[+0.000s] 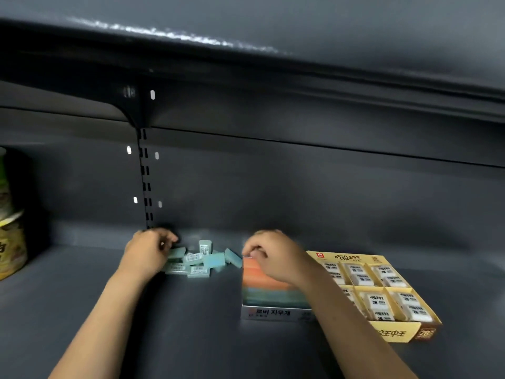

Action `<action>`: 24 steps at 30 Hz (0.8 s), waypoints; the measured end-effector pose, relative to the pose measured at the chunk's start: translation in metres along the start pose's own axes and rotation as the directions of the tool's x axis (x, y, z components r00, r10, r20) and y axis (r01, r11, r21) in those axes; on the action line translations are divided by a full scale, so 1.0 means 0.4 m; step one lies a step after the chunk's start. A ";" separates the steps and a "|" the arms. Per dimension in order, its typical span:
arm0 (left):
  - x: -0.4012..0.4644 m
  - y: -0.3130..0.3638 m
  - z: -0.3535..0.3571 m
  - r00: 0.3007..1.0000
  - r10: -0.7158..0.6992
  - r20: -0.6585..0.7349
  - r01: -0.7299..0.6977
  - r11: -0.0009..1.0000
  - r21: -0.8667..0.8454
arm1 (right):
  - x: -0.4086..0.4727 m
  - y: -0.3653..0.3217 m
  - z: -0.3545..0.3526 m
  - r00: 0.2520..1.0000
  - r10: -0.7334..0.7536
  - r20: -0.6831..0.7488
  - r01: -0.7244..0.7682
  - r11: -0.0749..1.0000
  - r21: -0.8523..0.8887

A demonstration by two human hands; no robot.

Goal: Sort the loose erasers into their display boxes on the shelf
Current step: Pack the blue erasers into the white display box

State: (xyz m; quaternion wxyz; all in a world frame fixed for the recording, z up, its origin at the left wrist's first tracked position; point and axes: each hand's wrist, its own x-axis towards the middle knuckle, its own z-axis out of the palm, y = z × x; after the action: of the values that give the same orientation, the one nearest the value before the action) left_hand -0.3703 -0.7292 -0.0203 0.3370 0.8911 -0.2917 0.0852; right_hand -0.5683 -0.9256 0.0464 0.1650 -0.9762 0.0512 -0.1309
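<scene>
A heap of several loose teal erasers (198, 259) lies at the back of the dark shelf. My left hand (149, 251) is at the heap's left edge, fingers curled onto an eraser there. My right hand (273, 255) hovers over the far end of a white display box (273, 313) filled with orange and teal erasers; its fingers are curled, and what they pinch is blurred. A yellow display box (396, 333) with white wrapped erasers stands to the right.
The grey shelf floor (191, 337) stretches toward me in front of the heap. Stacked yellow-green cup containers (9, 242) stand at the far left. A slotted upright (146, 181) runs up the back wall, and an upper shelf (246, 64) hangs overhead.
</scene>
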 end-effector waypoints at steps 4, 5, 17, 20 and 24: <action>-0.018 0.006 -0.006 0.995 -0.068 0.069 0.063 0.995 0.080 | 0.080 -0.038 0.062 0.999 -0.025 0.042 0.027 0.998 -0.055; -0.023 0.012 -0.008 0.994 -0.074 0.083 0.065 0.992 0.111 | 0.096 -0.044 0.077 0.998 -0.017 0.066 0.023 0.996 -0.087; -0.039 0.034 -0.027 0.989 -0.099 0.111 0.082 0.986 0.146 | 0.146 -0.065 0.142 0.994 -0.051 0.095 0.083 0.920 -0.382; -0.037 0.032 -0.034 0.997 -0.077 0.026 0.075 0.995 0.067 | 0.149 -0.069 0.144 0.994 -0.066 0.087 0.094 0.920 -0.379; -0.033 0.047 -0.041 0.999 -0.032 -0.027 0.028 0.989 -0.146 | 0.147 -0.072 0.138 0.993 -0.090 0.072 0.110 0.919 -0.378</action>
State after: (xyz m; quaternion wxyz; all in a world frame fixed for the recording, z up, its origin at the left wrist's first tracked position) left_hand -0.3913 -0.7239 -0.0021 0.4067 0.8671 -0.2788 0.0715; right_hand -0.4953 -0.8898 0.0198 -0.0335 -0.9942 0.0213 -0.1004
